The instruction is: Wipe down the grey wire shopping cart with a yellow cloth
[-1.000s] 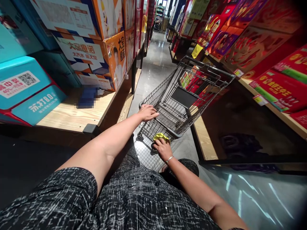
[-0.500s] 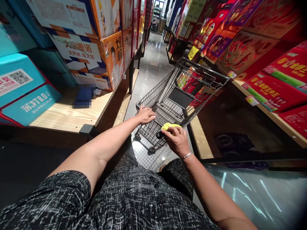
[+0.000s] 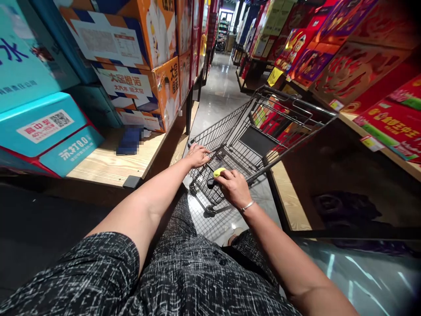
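Note:
A black wire shopping cart (image 3: 226,123) stands at an angle in the aisle before me, the end with its black corner bumpers nearest my body. My left hand (image 3: 198,156) is curled over the rim at the cart's near left corner. Closed around a bright yellow cloth (image 3: 219,172), my right hand (image 3: 235,188) is at the near right corner, beside the black bumper (image 3: 211,183). Only part of the cloth shows; the fingers cover the rest. Whether the cloth touches the rim is hard to make out.
On the left, a wooden shelf (image 3: 98,169) bears turquoise cartons (image 3: 70,151), orange-and-white cartons (image 3: 131,87) and a dark blue item (image 3: 129,141), partly blurred out. Red gift boxes (image 3: 388,125) line the right shelf, close to the cart. The shiny aisle floor (image 3: 219,87) runs on ahead.
The yellow cloth and my right hand have moved slightly left along the cart's near rim, and less of the cloth shows. My left hand stays at its corner. The view has shifted a little.

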`<state>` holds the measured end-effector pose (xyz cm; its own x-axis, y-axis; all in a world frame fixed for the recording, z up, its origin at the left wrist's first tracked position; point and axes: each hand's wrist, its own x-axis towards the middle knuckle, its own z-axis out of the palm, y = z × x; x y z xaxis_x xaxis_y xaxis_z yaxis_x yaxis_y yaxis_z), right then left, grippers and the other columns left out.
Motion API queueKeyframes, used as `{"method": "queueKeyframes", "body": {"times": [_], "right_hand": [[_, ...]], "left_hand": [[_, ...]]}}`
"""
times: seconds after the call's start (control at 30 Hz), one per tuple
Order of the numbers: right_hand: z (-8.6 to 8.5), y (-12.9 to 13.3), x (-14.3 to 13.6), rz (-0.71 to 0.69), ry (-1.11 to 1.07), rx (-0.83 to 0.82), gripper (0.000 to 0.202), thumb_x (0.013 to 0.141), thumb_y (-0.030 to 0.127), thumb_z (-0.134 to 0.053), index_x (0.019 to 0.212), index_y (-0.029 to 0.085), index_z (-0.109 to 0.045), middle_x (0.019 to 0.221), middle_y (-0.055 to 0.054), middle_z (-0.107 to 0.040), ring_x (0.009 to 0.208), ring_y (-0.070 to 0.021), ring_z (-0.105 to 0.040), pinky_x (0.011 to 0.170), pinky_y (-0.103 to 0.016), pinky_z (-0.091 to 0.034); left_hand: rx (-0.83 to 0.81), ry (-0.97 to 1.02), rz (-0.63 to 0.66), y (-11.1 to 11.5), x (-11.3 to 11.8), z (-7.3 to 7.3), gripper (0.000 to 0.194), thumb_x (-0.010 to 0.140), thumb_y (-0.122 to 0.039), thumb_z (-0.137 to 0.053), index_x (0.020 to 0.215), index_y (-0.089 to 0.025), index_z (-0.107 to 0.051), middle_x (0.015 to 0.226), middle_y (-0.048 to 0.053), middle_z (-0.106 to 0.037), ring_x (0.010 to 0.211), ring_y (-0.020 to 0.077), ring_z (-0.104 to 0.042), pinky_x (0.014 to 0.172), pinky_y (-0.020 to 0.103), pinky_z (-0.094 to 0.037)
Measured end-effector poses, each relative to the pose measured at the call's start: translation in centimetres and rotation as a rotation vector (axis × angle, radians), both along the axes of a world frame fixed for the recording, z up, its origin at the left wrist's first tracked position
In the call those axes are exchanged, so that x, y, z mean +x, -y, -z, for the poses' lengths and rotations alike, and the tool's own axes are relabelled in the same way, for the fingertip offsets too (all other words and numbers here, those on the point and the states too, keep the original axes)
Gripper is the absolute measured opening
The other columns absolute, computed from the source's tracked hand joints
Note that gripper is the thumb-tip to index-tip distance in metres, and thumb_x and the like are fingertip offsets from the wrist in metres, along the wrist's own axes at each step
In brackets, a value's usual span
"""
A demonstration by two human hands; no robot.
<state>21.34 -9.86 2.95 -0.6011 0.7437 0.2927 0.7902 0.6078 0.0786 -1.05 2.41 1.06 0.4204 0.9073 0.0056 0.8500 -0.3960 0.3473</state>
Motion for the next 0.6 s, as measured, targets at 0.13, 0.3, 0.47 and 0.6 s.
{"method": "queueKeyframes", "body": {"times": [0.13,0.3,0.47,0.6], "right_hand": [[0.5,0.7,2.5,-0.133,-0.092,0.079,0.02,0.098,0.027,-0.063,0.111,0.033,-0.077,0.116,-0.004,-0.071,0.105,-0.0216,-0.049,0.083,-0.035,-0.035],[1.0,-2.7,7.5,0.021,-0.23,0.132,0.024,0.098,0.025,-0.062,0.114,0.032,-0.078,0.118,-0.006,-0.071,0.109,-0.0239,-0.051,0.086,-0.037,-0.038],[2.4,-4.6,6.9,0.303,-0.419,0.124,0.028,0.094,0.022,-0.06,0.114,0.031,-0.077,0.118,-0.008,-0.068,0.11,-0.0272,-0.05,0.088,-0.042,-0.04],[2.5,-2.6,0.5,0.193,-0.424,0.031,0.039,0.09,0.017,-0.061,0.123,0.033,-0.074,0.123,-0.008,-0.066,0.111,-0.0269,-0.051,0.087,-0.042,-0.043]], "left_hand": [[-0.001,-0.101,-0.004,-1.0,-1.4,0.0,0.048,0.1,-0.035,-0.038,0.137,-0.033,-0.068,0.159,-0.005,-0.052,0.157,0.026,-0.027,0.132,0.053,-0.005],[0.064,-0.099,-0.206,-0.1,-1.5,-0.4,0.06,0.101,-0.035,-0.041,0.16,-0.027,-0.043,0.171,0.004,-0.032,0.162,0.0316,-0.01,0.132,0.057,-0.005],[-0.032,-0.038,-0.063,1.3,-0.6,-0.7,0.056,0.106,-0.046,-0.033,0.152,-0.023,-0.056,0.162,0.006,-0.047,0.161,0.0312,-0.016,0.131,0.057,0.007],[-0.12,0.014,-0.054,1.0,-0.7,-0.8,0.057,0.108,-0.047,-0.023,0.141,-0.03,-0.066,0.158,0.001,-0.05,0.159,0.0282,-0.02,0.13,0.057,0.01]]}}
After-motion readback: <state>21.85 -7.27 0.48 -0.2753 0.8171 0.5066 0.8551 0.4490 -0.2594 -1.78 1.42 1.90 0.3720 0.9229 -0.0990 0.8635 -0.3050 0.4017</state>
